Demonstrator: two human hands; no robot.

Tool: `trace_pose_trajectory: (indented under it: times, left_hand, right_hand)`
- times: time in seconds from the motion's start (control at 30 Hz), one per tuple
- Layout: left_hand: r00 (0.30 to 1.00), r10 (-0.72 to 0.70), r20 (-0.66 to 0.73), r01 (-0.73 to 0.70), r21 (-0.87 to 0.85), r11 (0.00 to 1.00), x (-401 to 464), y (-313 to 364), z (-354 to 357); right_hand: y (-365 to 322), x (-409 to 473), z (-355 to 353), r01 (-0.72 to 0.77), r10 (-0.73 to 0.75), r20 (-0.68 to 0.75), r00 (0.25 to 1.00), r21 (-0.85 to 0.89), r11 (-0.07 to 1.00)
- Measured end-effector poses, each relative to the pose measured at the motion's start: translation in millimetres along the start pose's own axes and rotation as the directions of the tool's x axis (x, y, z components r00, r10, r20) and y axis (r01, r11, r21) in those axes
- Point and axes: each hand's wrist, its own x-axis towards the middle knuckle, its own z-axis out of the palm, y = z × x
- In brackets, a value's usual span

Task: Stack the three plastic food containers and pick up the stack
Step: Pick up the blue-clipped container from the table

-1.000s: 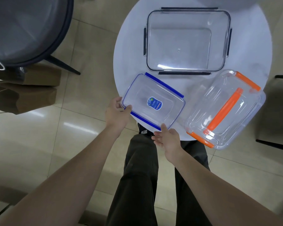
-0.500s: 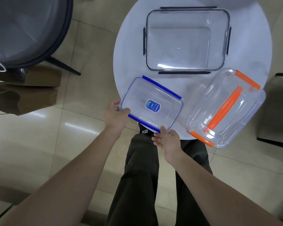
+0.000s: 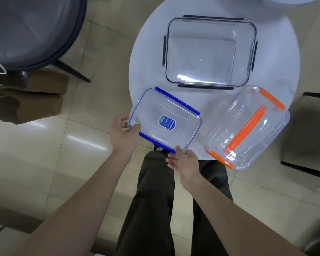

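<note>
Three clear plastic containers lie on a small round white table (image 3: 148, 58). The blue-clipped container (image 3: 164, 121) sits at the table's near-left edge and juts past it. My left hand (image 3: 123, 133) grips its left corner, thumb on top. My right hand (image 3: 183, 159) touches its near right corner with the fingers underneath. The largest container, with dark clips (image 3: 210, 52), stands at the back of the table. The orange-handled container (image 3: 248, 126) lies at the right, tilted, and overhangs the table's edge.
A dark round chair (image 3: 35, 30) stands at the upper left above brown paper bags (image 3: 26, 100). A dark piece of furniture (image 3: 310, 133) is at the right. My legs in dark trousers are below the table, on a tiled floor.
The view has shifted slightly. The blue-clipped container has moved a little toward me between both hands, and my right hand has closed in on its near corner.
</note>
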Motion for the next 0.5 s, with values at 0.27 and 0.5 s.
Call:
trace_pose_trajectory:
  times: [0.27,0.5]
  left_hand:
    - [0.998,0.023,-0.055,-0.029,-0.115,0.993,-22.9,18.4,-23.8]
    - [0.995,0.093,-0.046,-0.099,-0.171,0.98,-49.0,50.8,-39.9]
  right_hand:
    - [-9.6,-34.5,3.5,0.071,-0.071,0.029,0.997,0.0,0.997]
    - [-24.9,-70.3,-7.0,0.223,-0.224,0.017,0.975,0.012,0.975]
